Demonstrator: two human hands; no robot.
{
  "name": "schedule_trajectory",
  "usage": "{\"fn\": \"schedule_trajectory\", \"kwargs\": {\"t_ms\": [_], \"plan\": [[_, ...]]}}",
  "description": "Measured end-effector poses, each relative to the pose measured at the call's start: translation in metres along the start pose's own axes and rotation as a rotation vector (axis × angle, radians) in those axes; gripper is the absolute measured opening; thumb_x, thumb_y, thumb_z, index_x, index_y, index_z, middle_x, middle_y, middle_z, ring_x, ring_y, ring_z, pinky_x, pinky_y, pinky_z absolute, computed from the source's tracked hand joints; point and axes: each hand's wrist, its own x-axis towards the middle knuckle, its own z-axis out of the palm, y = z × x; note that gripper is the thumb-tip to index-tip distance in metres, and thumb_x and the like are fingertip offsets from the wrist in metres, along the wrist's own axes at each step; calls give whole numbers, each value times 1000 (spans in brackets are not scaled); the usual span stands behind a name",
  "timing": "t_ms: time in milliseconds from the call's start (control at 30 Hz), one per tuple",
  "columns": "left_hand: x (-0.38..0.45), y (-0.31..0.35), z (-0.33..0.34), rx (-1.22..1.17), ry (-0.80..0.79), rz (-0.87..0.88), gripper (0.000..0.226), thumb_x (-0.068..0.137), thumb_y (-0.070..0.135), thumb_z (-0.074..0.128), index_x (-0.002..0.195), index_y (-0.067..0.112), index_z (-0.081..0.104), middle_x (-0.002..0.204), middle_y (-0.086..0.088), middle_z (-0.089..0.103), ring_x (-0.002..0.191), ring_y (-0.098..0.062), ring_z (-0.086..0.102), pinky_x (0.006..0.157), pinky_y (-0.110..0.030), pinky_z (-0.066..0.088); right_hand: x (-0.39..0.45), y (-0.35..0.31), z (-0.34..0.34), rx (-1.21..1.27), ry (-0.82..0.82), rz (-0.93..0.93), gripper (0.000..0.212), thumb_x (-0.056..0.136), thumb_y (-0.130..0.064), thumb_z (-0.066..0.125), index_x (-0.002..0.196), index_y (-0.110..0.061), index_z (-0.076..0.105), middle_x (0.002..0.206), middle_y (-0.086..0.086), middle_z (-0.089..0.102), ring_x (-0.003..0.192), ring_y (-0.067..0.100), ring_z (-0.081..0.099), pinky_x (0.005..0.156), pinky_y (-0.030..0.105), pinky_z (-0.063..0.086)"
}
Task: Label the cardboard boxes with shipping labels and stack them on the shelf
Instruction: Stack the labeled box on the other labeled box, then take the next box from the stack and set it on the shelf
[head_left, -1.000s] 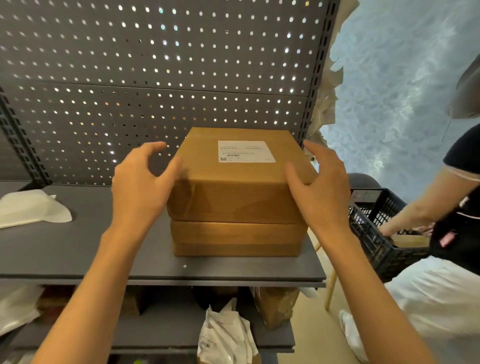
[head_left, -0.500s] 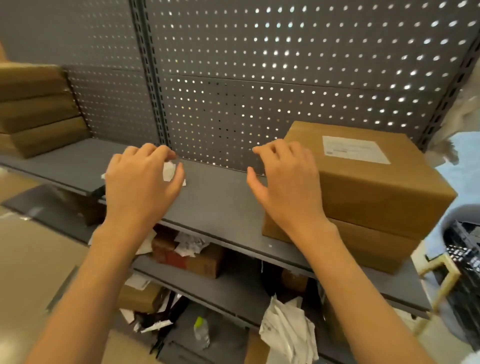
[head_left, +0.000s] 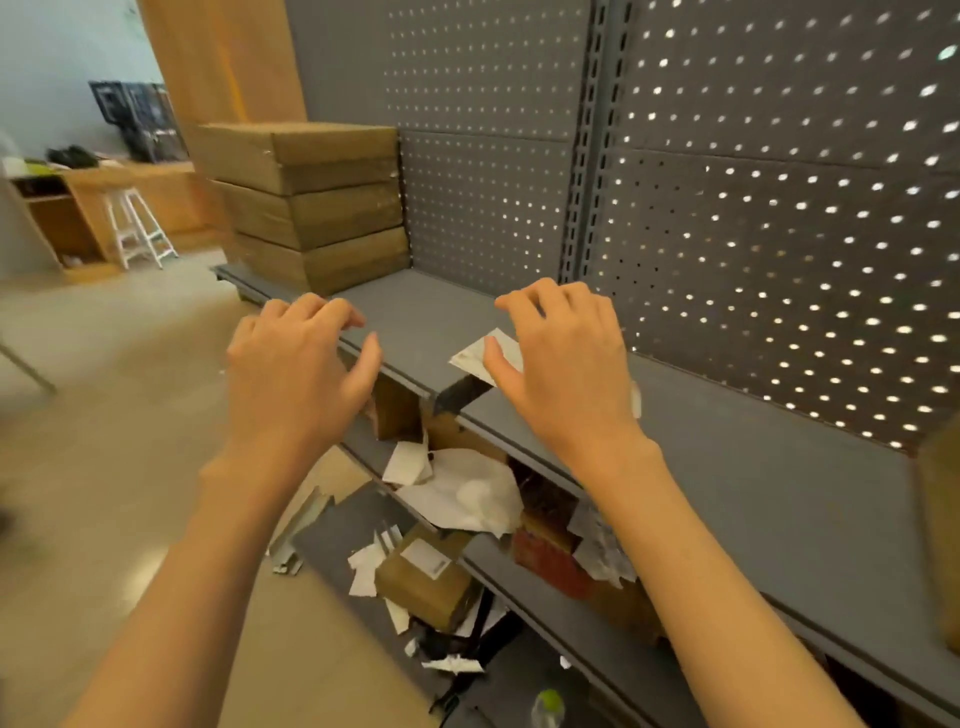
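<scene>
Three plain cardboard boxes (head_left: 311, 208) sit stacked at the far left end of the grey shelf (head_left: 737, 457). A sliver of another brown box (head_left: 940, 540) shows at the right edge of the view. My left hand (head_left: 296, 374) hovers empty over the shelf's front edge, fingers spread and curled. My right hand (head_left: 561, 364) hovers over the shelf, also empty with fingers apart, partly covering a white paper sheet (head_left: 478, 356) that lies on the shelf.
A perforated grey back panel (head_left: 727, 182) rises behind the shelf. The lower shelf (head_left: 545, 587) holds crumpled white paper (head_left: 467, 491), a small labelled box (head_left: 431, 577) and a red box (head_left: 550, 561). A wooden counter and white stool (head_left: 137, 228) stand at the far left.
Both hands let go of the labelled box at the right. My view and hands swung left along the shelf, bringing the three-box stack into sight.
</scene>
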Motion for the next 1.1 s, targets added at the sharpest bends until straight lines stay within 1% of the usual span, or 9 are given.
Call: {"fn": "schedule_trajectory", "kwargs": {"t_ms": [67, 200, 333, 433, 633, 733, 833, 933, 1100], "plan": [[13, -38, 9, 17, -2, -23, 22, 87, 30, 60, 92, 9, 67, 89, -13, 67, 81, -36, 59, 67, -39, 45, 25, -27, 29, 32, -9, -17, 28, 81, -31, 53, 93, -10, 67, 87, 8, 64, 81, 30, 59, 72, 39, 46], [41, -110, 26, 71, 6, -66, 30, 84, 36, 49, 92, 14, 67, 88, -9, 66, 81, -35, 58, 67, -37, 44, 75, -76, 78, 91, 5, -54, 29, 82, -32, 52, 95, -10, 67, 87, 7, 63, 82, 29, 58, 71, 38, 45], [64, -165, 37, 95, 5, -103, 24, 86, 33, 54, 92, 14, 67, 89, -9, 66, 82, -33, 58, 68, -38, 44, 117, -116, 116, 147, 23, -81, 27, 81, -31, 54, 93, -10, 67, 84, 8, 63, 79, 28, 58, 70, 37, 45], [79, -195, 48, 103, 14, -130, 17, 87, 29, 60, 92, 14, 67, 90, -9, 67, 82, -32, 58, 67, -37, 43, 142, -137, 141, 172, 10, -99, 28, 82, -31, 53, 95, -10, 66, 85, 8, 63, 81, 29, 58, 72, 38, 46], [112, -250, 82, 107, 22, -149, 21, 87, 32, 57, 92, 15, 67, 90, -8, 66, 83, -31, 59, 68, -36, 43, 187, -170, 199, 187, 2, -131, 27, 84, -31, 51, 94, -11, 66, 86, 7, 63, 82, 28, 58, 73, 38, 44], [132, -278, 100, 106, 18, -138, 29, 87, 38, 51, 95, 15, 66, 92, -8, 66, 86, -31, 59, 72, -40, 47, 213, -186, 228, 217, 35, -135, 27, 83, -31, 52, 94, -10, 66, 86, 7, 63, 82, 28, 58, 72, 38, 44], [157, -306, 119, 87, 31, -151, 26, 88, 36, 53, 96, 15, 66, 94, -8, 67, 90, -32, 59, 75, -42, 48, 242, -204, 255, 240, 81, -132, 26, 81, -31, 54, 92, -11, 67, 85, 7, 64, 81, 28, 58, 71, 36, 43], [187, -335, 137, 113, 57, -138, 26, 87, 37, 52, 95, 16, 66, 93, -7, 67, 88, -31, 59, 74, -42, 49, 275, -221, 280, 255, 125, -141, 25, 81, -31, 55, 92, -11, 67, 85, 7, 64, 81, 29, 59, 72, 36, 43], [228, -376, 163, 122, 100, -125, 25, 88, 35, 55, 96, 15, 67, 94, -7, 67, 89, -28, 59, 76, -41, 46, 319, -244, 317, 284, 173, -142, 24, 82, -29, 58, 95, -11, 67, 88, 7, 65, 84, 29, 59, 74, 37, 43]]}}
